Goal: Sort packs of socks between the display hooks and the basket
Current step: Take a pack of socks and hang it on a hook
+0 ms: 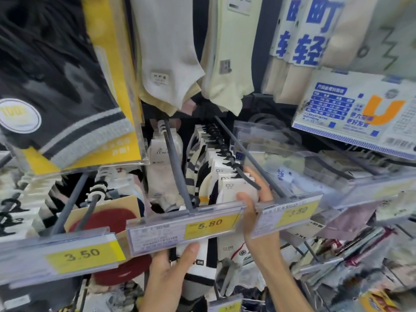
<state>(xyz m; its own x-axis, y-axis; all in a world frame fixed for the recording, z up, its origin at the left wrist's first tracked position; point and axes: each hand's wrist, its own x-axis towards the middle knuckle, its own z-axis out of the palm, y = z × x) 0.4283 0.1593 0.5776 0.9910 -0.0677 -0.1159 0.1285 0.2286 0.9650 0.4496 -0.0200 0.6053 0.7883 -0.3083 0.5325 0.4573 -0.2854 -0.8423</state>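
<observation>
Head view — close, forward-down at the display hooks [177, 163]

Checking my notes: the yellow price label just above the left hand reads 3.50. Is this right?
Not quite. In the head view, the yellow price label just above the left hand reads 5.80, not 3.50.

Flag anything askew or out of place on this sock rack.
Lower right, loose packs lie heaped at mixed angles instead of hanging. The right hand pinches the front white pack of its row; the left hand holds a striped pack under the 5.80 label.
</observation>
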